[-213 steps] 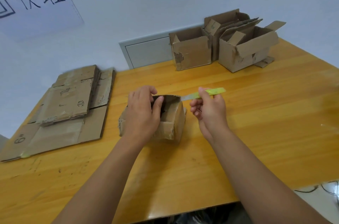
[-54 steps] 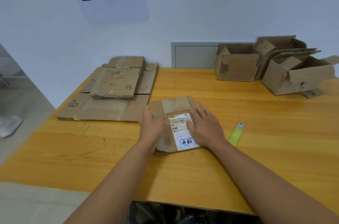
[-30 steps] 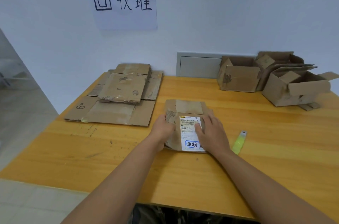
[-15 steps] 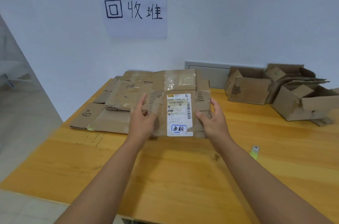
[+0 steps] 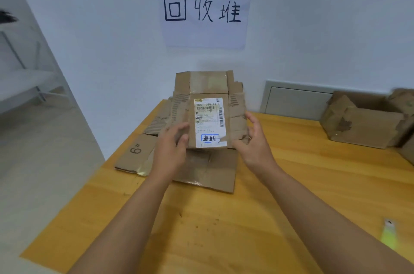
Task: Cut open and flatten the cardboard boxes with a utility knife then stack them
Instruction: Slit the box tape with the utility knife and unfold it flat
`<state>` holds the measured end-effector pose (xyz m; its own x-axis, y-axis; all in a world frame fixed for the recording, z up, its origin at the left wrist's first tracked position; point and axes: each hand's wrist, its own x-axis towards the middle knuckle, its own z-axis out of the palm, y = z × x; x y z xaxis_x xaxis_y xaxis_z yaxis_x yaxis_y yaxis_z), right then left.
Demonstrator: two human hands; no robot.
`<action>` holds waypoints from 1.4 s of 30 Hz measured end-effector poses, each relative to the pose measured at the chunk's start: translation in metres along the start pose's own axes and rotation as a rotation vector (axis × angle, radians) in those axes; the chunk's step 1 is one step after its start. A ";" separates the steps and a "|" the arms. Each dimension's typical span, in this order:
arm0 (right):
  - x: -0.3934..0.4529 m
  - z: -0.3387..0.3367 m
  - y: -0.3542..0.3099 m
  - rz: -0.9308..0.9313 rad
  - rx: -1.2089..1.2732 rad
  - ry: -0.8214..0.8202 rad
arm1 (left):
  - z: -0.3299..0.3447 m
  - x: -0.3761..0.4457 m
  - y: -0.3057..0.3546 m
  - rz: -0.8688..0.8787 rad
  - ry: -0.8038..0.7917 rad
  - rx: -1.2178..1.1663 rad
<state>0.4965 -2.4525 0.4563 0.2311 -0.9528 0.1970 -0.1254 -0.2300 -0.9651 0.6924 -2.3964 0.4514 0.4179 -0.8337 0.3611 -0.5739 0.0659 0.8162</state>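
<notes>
A flattened cardboard box (image 5: 208, 94) with a white shipping label hangs in the air above the stack of flattened boxes (image 5: 201, 170) at the table's far left. My left hand (image 5: 172, 150) grips its lower left edge and my right hand (image 5: 253, 137) grips its lower right edge. The green utility knife (image 5: 388, 234) lies loose on the table at the right, partly behind my right forearm.
Several unflattened open boxes (image 5: 363, 123) stand at the back right against the wall. The wooden table (image 5: 224, 229) ends at its left edge beside the stack, with floor beyond. A paper sign (image 5: 203, 9) hangs on the wall.
Both hands lifted the flattened box off the table and carried it left and away, to above the stack. The view swung left, so the knife now sits at the far right.
</notes>
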 end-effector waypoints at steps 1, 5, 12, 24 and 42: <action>0.007 0.006 0.001 -0.025 -0.050 -0.022 | -0.003 0.011 -0.004 -0.017 -0.026 0.046; 0.042 0.024 -0.005 -0.076 -0.281 -0.075 | -0.017 0.053 -0.014 -0.052 -0.166 0.101; 0.090 0.045 0.000 -0.062 -0.634 -0.161 | -0.017 0.121 -0.039 -0.005 -0.198 0.291; 0.099 0.059 0.051 -0.210 -1.087 -0.233 | 0.029 0.107 -0.078 0.234 -0.247 0.660; 0.102 0.063 0.070 -0.024 -1.084 -0.461 | 0.047 0.105 -0.085 0.035 -0.508 0.839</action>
<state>0.5721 -2.5533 0.3979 0.5437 -0.8352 -0.0821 -0.8194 -0.5072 -0.2671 0.7521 -2.5157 0.3983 0.1511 -0.9883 -0.0185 -0.9765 -0.1522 0.1528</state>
